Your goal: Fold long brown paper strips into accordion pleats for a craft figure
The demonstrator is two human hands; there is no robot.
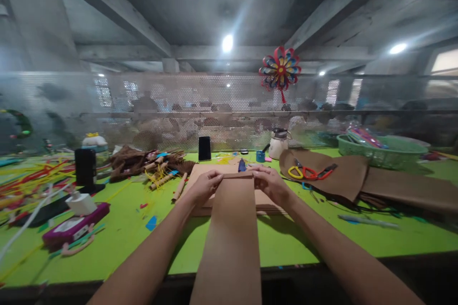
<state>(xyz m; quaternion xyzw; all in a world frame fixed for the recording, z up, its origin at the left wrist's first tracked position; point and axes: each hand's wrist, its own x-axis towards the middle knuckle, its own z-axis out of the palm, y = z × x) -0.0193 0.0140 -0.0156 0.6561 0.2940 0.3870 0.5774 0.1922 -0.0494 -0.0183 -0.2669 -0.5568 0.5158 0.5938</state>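
Note:
A long strip of brown paper (234,238) runs from the bottom of the view up to a stack of brown cardboard (272,206) on the table. Its far edge is turned over into a narrow fold. At the left end of that fold, my left hand (207,185) pinches the paper between thumb and fingers. My right hand (272,183) grips the right end the same way. Just beyond the fold lies a small dark blue object (242,165), partly hidden.
Scissors with yellow and red handles (309,171) lie on brown paper at right, before a green basket (386,150). A purple power strip (77,226) with a white plug sits left. Paper rolls (161,181), a phone (204,148) and a thermos jug (278,144) stand farther back.

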